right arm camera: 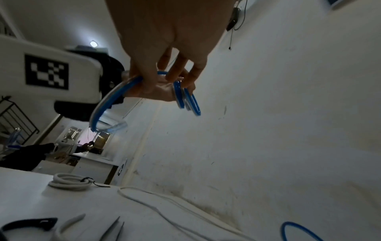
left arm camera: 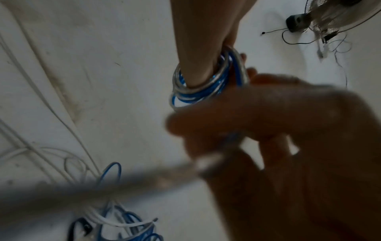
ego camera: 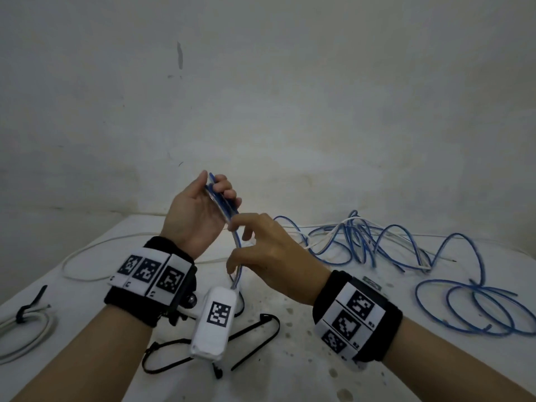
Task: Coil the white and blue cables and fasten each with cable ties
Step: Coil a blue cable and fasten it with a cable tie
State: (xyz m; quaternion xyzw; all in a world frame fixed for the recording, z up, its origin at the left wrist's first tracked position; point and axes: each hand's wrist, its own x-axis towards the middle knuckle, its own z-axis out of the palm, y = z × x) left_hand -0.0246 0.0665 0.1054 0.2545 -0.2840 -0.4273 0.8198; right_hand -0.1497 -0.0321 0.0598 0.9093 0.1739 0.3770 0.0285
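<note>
My left hand is raised above the table and grips a small coil of blue cable, whose loops wrap round its fingers. Just below it, my right hand pinches the blue strand that runs down from the coil. In the right wrist view that strand curves away from my thumb. The uncoiled blue cable lies tangled on the table at the right. A loose white cable runs across the back left. Several black cable ties lie near the front.
A white cable coil bound with a black tie lies at the table's left edge. White strands mix with the blue tangle by the wall. The stained white table meets a bare wall behind.
</note>
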